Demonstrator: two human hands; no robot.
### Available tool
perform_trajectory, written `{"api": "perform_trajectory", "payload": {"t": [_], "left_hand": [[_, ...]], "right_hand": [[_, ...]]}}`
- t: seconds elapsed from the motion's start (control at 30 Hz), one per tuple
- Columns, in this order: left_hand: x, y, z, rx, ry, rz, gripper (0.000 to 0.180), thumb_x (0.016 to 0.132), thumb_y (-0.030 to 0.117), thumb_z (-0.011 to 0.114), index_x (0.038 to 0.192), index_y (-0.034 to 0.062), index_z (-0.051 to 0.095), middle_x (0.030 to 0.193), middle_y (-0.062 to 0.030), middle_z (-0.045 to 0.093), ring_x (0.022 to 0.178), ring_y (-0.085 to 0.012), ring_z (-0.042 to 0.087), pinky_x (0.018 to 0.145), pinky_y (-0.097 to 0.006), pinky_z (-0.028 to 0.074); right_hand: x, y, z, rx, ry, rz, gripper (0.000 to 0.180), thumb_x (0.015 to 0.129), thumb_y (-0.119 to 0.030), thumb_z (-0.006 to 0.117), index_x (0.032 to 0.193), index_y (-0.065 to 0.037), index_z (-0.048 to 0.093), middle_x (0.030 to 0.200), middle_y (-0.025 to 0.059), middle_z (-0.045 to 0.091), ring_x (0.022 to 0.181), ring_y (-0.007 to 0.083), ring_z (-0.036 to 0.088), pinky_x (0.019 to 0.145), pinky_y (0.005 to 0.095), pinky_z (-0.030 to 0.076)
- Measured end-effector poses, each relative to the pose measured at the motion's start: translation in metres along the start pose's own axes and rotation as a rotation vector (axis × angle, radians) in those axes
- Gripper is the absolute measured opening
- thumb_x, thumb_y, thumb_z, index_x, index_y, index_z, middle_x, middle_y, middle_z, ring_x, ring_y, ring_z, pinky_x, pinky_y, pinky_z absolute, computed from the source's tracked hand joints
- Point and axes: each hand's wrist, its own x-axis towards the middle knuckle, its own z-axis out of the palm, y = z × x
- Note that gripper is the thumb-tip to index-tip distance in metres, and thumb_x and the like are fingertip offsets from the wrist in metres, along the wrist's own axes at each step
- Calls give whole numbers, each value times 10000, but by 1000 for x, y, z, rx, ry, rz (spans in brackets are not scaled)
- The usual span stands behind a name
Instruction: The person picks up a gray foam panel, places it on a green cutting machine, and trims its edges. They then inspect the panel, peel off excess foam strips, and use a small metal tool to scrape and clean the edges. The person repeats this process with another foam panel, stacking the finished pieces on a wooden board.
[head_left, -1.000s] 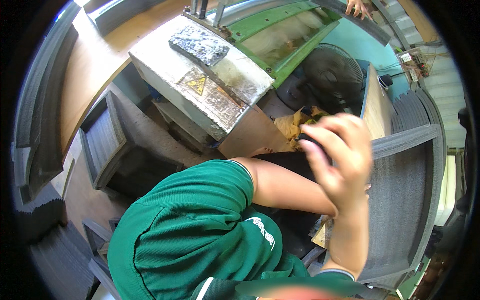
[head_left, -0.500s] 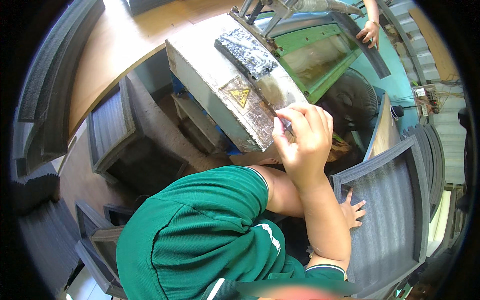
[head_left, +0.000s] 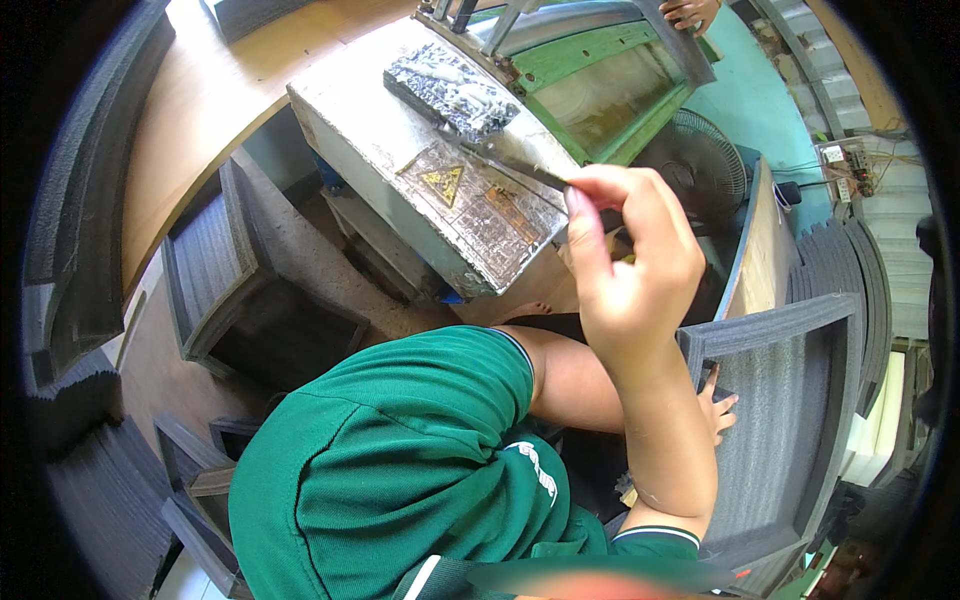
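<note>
My right hand [head_left: 640,250] is raised in the middle, thumb and fingers pinched on the end of a thin dark strip [head_left: 520,167]. That strip slants over the worn metal top of a machine box [head_left: 375,120], toward a dark foam block [head_left: 455,90] with a rough, whitish-flecked surface. Whether strip and block are joined, I cannot tell. Lower right, my left hand [head_left: 716,412] reaches under the right forearm, fingers spread against the inside of a grey foam frame-like tray [head_left: 770,420]. The right forearm hides part of the left arm.
At the upper right another person's hand [head_left: 690,12] is on a grey foam strip [head_left: 688,50] above a green-framed machine panel [head_left: 600,95]. A fan [head_left: 705,165] stands below it. Foam trays [head_left: 215,270] and curved foam sheets [head_left: 105,180] stand at the left by a wooden table [head_left: 220,90].
My view has shifted, so the machine sits further left and up. My right hand keeps its pinch, and the strip now lies flatter. The other person's hand and foam strip sit further up.
</note>
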Motion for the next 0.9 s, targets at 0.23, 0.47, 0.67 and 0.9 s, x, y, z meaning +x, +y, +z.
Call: {"api": "perform_trajectory", "payload": {"t": [0.23, 0.47, 0.67, 0.9], "left_hand": [[3, 1, 9, -18, 59, -20, 514, 996, 382, 563, 1501, 294, 528, 1665, -92, 267, 1593, -338, 98, 1059, -935, 78], [5, 2, 15, 27, 102, -2, 503, 995, 373, 565, 1492, 300, 532, 1633, -99, 298, 1590, -327, 112, 1053, -948, 80], [3, 6, 14, 90, 115, -64, 490, 994, 384, 563, 1479, 318, 545, 1628, -72, 301, 1592, -307, 112, 1072, -932, 88], [7, 5, 15, 2, 95, -26, 516, 990, 440, 556, 1484, 294, 538, 1646, -69, 292, 1589, -324, 118, 1079, -912, 105]], "right_hand": [[-15, 7, 22, 741, -70, 681, 51, 1018, -30, 600, 1053, 6, 607, 939, 78, 719, 799, 118, 691, 717, 273, 560], [-16, 4, 21, 596, -167, 590, 83, 1065, -52, 520, 1105, 16, 546, 984, 133, 709, 852, 152, 708, 775, 291, 580], [-14, -3, 14, 506, -224, 546, 104, 1080, -54, 476, 1098, 28, 537, 1044, 175, 735, 884, 170, 715, 825, 302, 580], [-16, 0, 12, 820, -93, 661, 138, 1098, -127, 471, 1107, -14, 550, 1107, 180, 741, 938, 172, 711, 862, 296, 539]]}}
